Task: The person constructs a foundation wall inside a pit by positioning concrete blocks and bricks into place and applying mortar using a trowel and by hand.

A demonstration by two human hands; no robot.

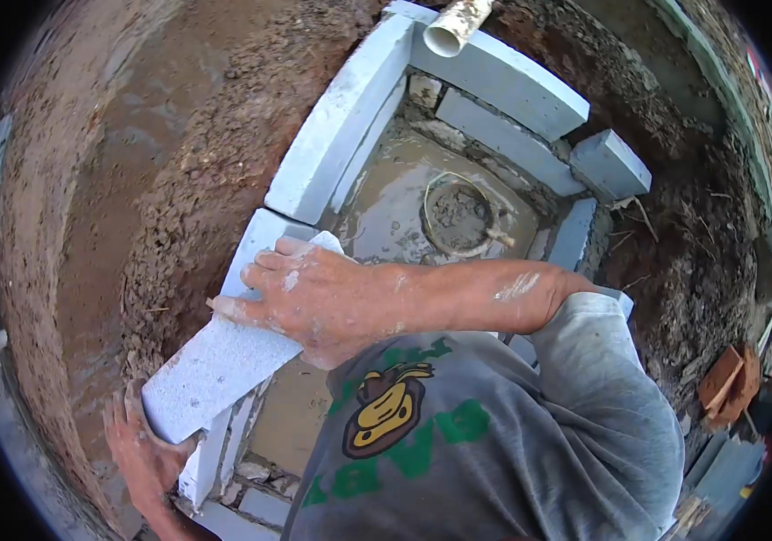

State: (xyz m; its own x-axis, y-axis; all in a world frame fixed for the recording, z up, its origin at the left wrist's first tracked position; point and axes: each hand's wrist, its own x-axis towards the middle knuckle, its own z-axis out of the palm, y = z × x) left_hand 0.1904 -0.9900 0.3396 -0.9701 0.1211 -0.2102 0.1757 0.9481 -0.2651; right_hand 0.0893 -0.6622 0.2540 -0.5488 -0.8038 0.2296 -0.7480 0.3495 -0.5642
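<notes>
A pale grey concrete block (214, 379) lies at a slant over the left-hand wall of a block-lined pit. My right hand (305, 293) reaches across from the right and grips the block's upper end, its fingers bent over the far edge. At the lower end my left hand (151, 455) is closed round the corner, the thumb on the near side. Beneath and beyond it run the laid wall blocks (341, 117). How the held block's underside rests is partly hidden. Whitish smears mark my right hand and forearm.
Muddy water (386, 189) covers the pit floor, where a bucket (458, 216) of grey mix stands. A pipe (449, 38) juts over the far corner. One loose-looking block (611, 164) sits at the right. Rough soil (196, 180) banks the left side; broken bricks (730, 386) lie far right.
</notes>
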